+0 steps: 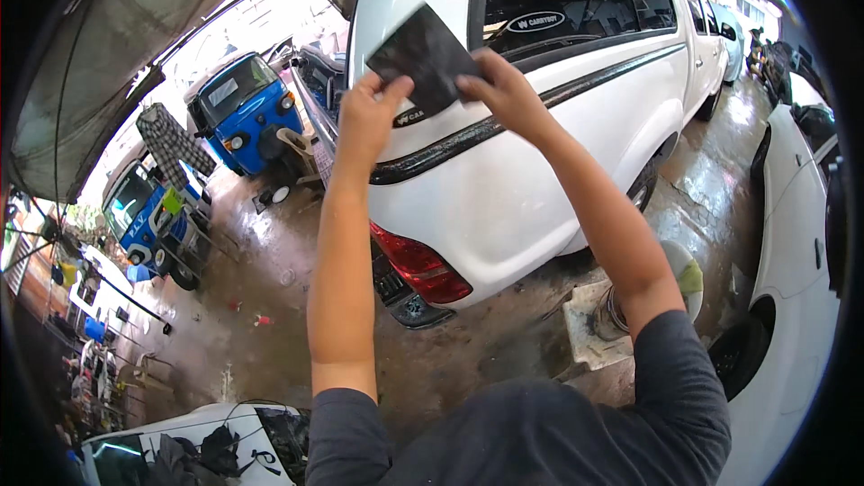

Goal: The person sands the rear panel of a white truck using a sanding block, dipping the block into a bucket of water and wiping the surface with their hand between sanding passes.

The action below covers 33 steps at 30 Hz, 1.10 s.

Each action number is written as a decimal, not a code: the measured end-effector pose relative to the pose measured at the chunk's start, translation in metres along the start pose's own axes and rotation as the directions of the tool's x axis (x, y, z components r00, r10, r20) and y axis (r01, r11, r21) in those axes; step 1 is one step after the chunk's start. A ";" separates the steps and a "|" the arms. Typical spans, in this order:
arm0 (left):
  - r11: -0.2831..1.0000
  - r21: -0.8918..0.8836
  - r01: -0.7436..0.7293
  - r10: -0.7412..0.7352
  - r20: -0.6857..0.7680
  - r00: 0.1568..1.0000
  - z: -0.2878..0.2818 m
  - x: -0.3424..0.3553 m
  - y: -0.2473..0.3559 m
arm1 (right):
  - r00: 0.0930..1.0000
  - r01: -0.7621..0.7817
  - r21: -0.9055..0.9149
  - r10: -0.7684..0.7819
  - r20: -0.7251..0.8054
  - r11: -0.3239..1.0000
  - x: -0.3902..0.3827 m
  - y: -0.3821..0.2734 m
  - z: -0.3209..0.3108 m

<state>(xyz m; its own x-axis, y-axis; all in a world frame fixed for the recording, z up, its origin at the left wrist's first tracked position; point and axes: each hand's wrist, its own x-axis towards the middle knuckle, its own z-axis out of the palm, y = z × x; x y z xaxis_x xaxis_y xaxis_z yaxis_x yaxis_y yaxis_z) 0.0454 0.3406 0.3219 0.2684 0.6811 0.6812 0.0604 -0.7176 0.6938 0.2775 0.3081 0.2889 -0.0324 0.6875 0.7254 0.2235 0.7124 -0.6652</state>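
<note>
Dark sheet (pixel 425 56) (between both hands (pixel 432 103))

Wet concrete floor (pixel 270 252), patchy shine. White pickup (pixel 540 153) parked at centre. Second white car (pixel 792 243) right. Blue three-wheelers (pixel 243 108) far left. Pale block (pixel 589 324) near pickup's rear wheel. Small red litter (pixel 261 319) left.

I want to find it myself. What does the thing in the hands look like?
Find the big white truck. In front of its rear side, the left hand and right hand pinch a dark sheet. It is flat, square and rough-looking, unlike the shiny paint behind.
</note>
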 end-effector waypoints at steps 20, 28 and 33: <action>0.693 0.633 -0.346 0.576 -0.198 0.793 0.028 0.030 -0.051 | 0.891 0.393 -0.393 -0.450 -0.063 0.831 0.075 0.039 0.001; 0.793 0.534 -0.293 0.466 -0.221 0.857 0.024 0.024 -0.054 | 0.892 0.418 -0.363 -0.452 -0.012 0.833 0.079 0.044 -0.003; 0.811 0.518 -0.272 0.455 -0.265 0.850 0.027 0.021 -0.054 | 0.876 0.444 -0.405 -0.483 0.008 0.799 0.084 0.047 -0.004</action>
<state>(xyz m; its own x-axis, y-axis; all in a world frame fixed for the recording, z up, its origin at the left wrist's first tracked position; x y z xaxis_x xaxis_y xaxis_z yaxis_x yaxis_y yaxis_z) 0.0734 0.3901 0.2922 0.0014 0.2911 0.9567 0.4742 -0.8425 0.2557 0.2895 0.3986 0.3191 -0.1438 0.2593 0.9550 0.5587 0.8178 -0.1379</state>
